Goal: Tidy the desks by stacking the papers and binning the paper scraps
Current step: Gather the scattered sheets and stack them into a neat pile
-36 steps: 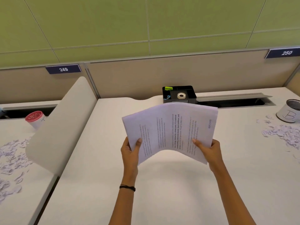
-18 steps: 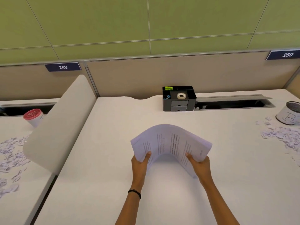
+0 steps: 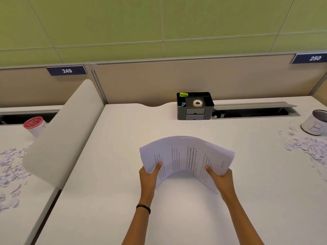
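The white desk (image 3: pixel 109 174) runs back to a beige partition (image 3: pixel 159 82); the stack of papers (image 3: pixel 184 152) is lower than a second ago, close over the desk's middle, well short of the black organiser (image 3: pixel 194 110); it bows up in an arch, print showing; the left hand (image 3: pixel 148 177) and right hand (image 3: pixel 221 179) each pinch one end.

Left hand (image 3: pixel 147 179), right hand (image 3: pixel 220 181) gripping, arms extended.
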{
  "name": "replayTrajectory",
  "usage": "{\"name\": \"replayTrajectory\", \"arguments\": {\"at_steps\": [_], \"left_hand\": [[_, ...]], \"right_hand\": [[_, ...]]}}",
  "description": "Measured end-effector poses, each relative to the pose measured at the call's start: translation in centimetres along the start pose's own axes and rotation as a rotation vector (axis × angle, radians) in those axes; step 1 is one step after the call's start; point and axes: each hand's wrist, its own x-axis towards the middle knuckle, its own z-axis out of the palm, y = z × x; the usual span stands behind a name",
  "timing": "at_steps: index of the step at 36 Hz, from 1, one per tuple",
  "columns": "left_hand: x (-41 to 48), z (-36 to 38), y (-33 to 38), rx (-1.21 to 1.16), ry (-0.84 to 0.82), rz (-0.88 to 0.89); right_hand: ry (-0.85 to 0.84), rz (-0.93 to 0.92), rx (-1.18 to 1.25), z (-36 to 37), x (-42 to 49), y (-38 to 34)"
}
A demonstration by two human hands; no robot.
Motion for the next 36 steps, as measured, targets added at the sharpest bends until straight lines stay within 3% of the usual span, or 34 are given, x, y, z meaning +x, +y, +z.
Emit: {"name": "replayTrajectory", "arguments": {"at_steps": [6,17,25,36], "left_hand": [[-0.1,0.1,-1.0,0.002,-0.021,-0.052],[0.5,-0.3,0.3,0.000,-0.014,0.020],[-0.4,-0.7,-0.3,0.019,-0.022,-0.063],[0.0,-0.3,0.3,0.000,-0.025,-0.004]], "right_hand": [[-0.006,0.029,0.021,0.3,-0.2,0.6],[-0.009,-0.031,0.056,-0.1,0.3,-0.8],[-0.027,0.005,0.032,-0.6,-0.2,0.3],[-0.005,-0.015,0.039,-0.2,0.4,-0.7]]}}
